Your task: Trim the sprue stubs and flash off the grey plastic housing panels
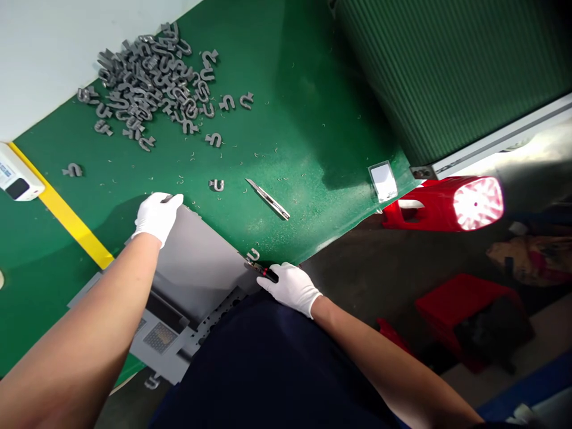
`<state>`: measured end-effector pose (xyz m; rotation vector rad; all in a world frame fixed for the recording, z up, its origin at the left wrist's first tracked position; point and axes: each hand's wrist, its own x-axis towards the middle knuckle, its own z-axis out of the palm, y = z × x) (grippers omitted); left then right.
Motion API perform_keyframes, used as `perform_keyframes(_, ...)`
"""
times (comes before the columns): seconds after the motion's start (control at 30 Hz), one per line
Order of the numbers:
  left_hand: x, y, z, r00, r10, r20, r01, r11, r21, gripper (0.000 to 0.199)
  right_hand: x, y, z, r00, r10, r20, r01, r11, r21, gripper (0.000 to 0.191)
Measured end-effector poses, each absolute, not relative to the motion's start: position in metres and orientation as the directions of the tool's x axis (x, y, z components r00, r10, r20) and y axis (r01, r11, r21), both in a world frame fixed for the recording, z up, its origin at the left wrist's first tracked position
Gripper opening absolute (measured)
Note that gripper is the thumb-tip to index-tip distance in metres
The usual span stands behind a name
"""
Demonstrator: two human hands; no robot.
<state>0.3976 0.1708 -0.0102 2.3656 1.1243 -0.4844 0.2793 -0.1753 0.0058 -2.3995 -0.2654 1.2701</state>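
Observation:
My left hand [157, 215], in a white glove, is closed at the upper corner of a grey sheet-metal housing [196, 256]. A small dark grey piece [167, 199] shows between its thumb and finger; most of it is hidden. My gloved right hand [291, 287] grips pliers [269, 274] with black and red handles at the housing's right corner. Beside the jaws is a grey U-shaped clip [253, 255]; I cannot tell whether they touch it. Another U-shaped clip [217, 185] and a utility knife [268, 199] lie on the green mat [304, 137].
A heap of grey U-shaped clips [152, 83] lies at the upper left, with thin shavings scattered nearby. A white device [20, 173] sits by yellow tape [74, 217]. A green ribbed surface [460, 71], a red lamp [447, 202] and a red stool [469, 310] are at right.

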Motion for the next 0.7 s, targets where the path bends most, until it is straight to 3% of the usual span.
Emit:
perform_keyframes(0.27,0.398,0.173,-0.013,0.596,0.63,-0.499,0.797,-0.539,0.271,0.041,0.276,-0.178,0.003,0.555,0.32,-0.767,-0.072,-0.901,-0.428,0.051)
perform_keyframes(0.7,0.399,0.171,-0.01,0.595,0.623,-0.508,0.798,-0.532,0.282,0.039,0.277,-0.174,-0.005,0.585,0.377,-0.718,0.026,-0.894,-0.447,0.05)
